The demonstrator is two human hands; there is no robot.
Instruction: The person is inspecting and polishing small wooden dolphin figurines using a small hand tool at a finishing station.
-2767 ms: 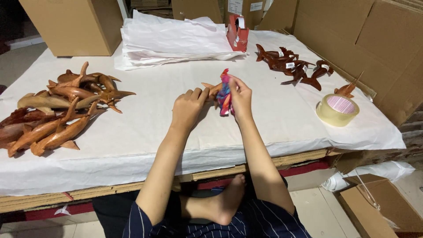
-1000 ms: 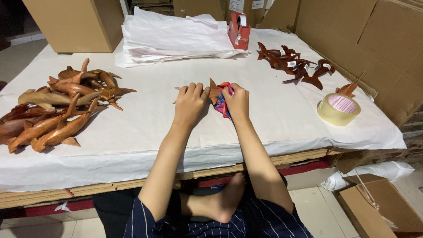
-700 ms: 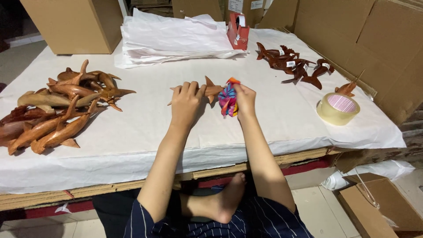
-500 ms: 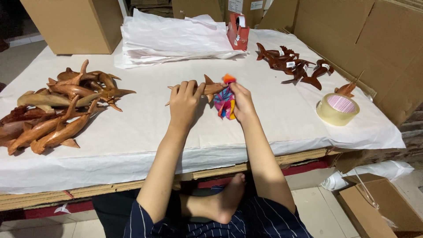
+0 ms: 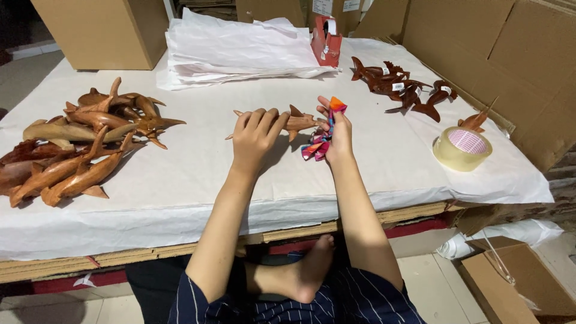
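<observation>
Your left hand (image 5: 257, 133) lay curled over one wooden fish carving (image 5: 295, 122), fingers closed across its body and pressing it onto the bench (image 5: 198, 162) near the middle, with the tail poking out left of your knuckles and the fins and head showing to the right. Your right hand (image 5: 338, 133) was closed on one bundle of multicoloured cloth strips (image 5: 320, 143), thumb and fingers pinching it just beside the carving's head; the orange end stood above your fingertips and the striped end hung below your palm.

To your left sat one heap of light-brown wooden fish (image 5: 84, 141); they overlapped too much for an exact count, though at least ten showed. At the far right lay a smaller cluster of dark reddish carvings (image 5: 401, 88), roughly five or six, several with small white stickers, and one more lone carving (image 5: 476, 120) just behind the single roll of clear tape (image 5: 462, 148). One red tape dispenser (image 5: 326, 43) stood at the back beside one stack of white paper sheets (image 5: 240, 51).
</observation>
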